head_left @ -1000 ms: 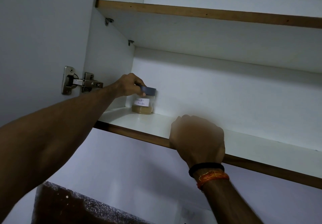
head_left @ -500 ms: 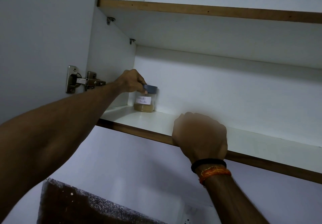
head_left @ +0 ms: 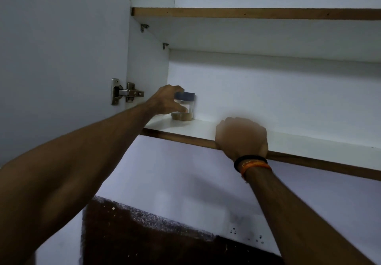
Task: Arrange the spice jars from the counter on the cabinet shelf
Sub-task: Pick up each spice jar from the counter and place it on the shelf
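A clear spice jar [head_left: 186,111] with a blue lid and tan powder in its bottom stands in the back left corner of the white cabinet shelf [head_left: 309,143]. My left hand [head_left: 167,102] reaches in from the left and wraps around the jar's side, thumb across its front, covering the label. My right hand [head_left: 242,136] is curled over the shelf's brown front edge to the right of the jar; it holds nothing else. Black and orange bands circle that wrist.
An upper shelf [head_left: 255,14] spans the cabinet above. The open cabinet door [head_left: 61,58] with a metal hinge [head_left: 125,92] stands on the left. A dark speckled counter backsplash [head_left: 144,240] and a wall socket [head_left: 247,231] lie below.
My left hand slid from the jar's lid down around its body, now hiding the label. The jar stays in the shelf corner. My right hand keeps its hold on the shelf edge.
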